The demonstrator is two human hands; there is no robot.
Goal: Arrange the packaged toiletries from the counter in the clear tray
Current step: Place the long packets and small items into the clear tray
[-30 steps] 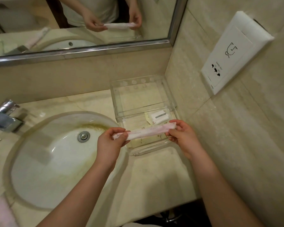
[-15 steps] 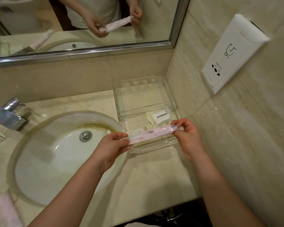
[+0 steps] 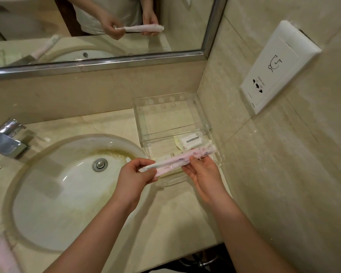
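Observation:
A long pink-and-white wrapped toothbrush packet [image 3: 177,160] is held level over the front half of the clear tray [image 3: 205,123]. My left hand [image 3: 134,178] pinches its left end. My right hand [image 3: 203,172] supports it from below near the middle, fingers curled under it. The packet's right end reaches the tray's right wall. Inside the tray lie a small white packet [image 3: 191,141] and a flat cream sachet [image 3: 166,154], partly hidden by the toothbrush packet. The tray stands in the counter's back right corner against the wall.
A round white sink [image 3: 67,190] fills the counter's left side, with a chrome tap [image 3: 6,138] behind it. Another pink packet [image 3: 4,255] lies at the front left counter edge. A white wall socket [image 3: 278,66] is on the right wall. A mirror [image 3: 96,26] runs above.
Both hands have lowered the toothbrush packet towards the tray. My right hand slid from the packet's right end to under its middle.

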